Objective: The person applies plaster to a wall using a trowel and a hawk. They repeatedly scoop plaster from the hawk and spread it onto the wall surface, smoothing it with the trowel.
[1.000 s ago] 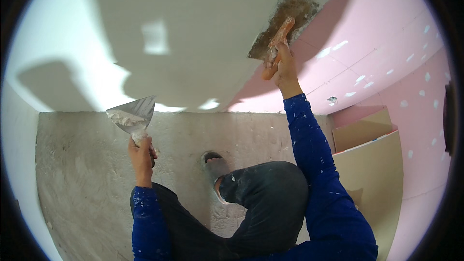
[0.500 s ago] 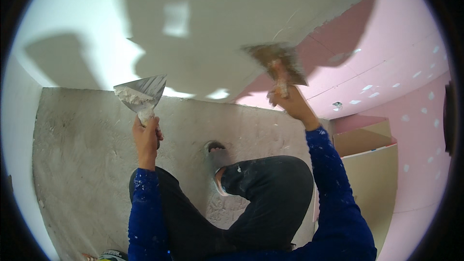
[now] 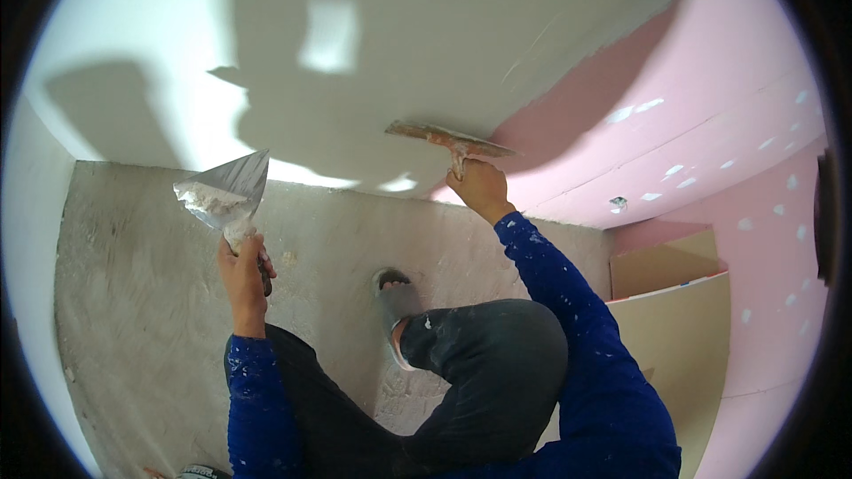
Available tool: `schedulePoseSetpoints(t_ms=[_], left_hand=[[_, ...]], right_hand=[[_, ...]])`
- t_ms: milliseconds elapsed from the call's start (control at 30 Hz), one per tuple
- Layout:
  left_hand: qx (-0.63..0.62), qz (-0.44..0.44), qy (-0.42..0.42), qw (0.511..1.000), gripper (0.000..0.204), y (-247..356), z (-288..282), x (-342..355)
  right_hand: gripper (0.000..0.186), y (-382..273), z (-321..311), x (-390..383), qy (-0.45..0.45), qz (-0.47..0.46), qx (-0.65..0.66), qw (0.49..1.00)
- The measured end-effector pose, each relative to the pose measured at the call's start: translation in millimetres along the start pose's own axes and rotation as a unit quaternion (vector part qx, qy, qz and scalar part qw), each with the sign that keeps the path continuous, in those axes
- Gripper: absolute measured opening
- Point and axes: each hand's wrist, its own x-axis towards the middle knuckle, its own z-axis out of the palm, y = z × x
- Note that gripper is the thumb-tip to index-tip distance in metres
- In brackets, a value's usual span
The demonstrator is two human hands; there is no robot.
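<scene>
My left hand (image 3: pixel 243 277) is closed round the handle of a wide triangular putty knife (image 3: pixel 243 174), held low over the floor in front of the wall. A lump of whitish filler (image 3: pixel 213 200) lies on its blade. My right hand (image 3: pixel 482 188) grips a broad flat plastering trowel (image 3: pixel 451 139), its long blade lying along the lower part of the wall. Grey-white skim coat (image 3: pixel 426 44) covers the wall at the middle and left, and bare pink board (image 3: pixel 612 115) shows to the right. Whether the whole blade edge touches the wall, I cannot tell.
Rough concrete floor (image 3: pixel 151 302) spreads below the wall. Tan boards (image 3: pixel 679 337) lean at the right against a pink wall dotted with white filler spots. A small round fitting (image 3: pixel 619 203) sits low in the pink board. Part of a dark container (image 3: pixel 202 472) shows at the bottom left.
My right hand has swept the trowel left and slightly down across the wall, turning its blade nearly edge-on. My left hand has shifted left and a little lower with the putty knife.
</scene>
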Motion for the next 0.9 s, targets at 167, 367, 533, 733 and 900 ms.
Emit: schedulePoseSetpoints(t_ms=[167, 367, 533, 733, 900], left_hand=[[0.01, 0.004, 0.0, 1.0, 0.02, 1, 3, 0], [0.006, 0.011, -0.001, 1.0, 0.019, 4, 5, -1], [-0.006, 0.011, -0.038, 0.999, 0.019, 7, 2, -4], [0.006, 0.018, -0.036, 0.999, 0.018, 7, 2, -6], [0.028, -0.01, -0.032, 0.999, 0.02, 9, -3, -5]], right_hand=[[0.031, -6, -92, 3, 0.121, -0.02, 0.107, 0.987], [0.027, -3, -214, 8, 0.25, -0.052, 0.208, 0.944], [0.027, -5, -291, 4, 0.258, 0.069, 0.427, 0.864], [0.018, 2, -199, -37, 0.141, -0.019, 0.614, 0.776], [0.019, -20, -31, -41, 0.077, 0.048, 0.752, 0.653]])
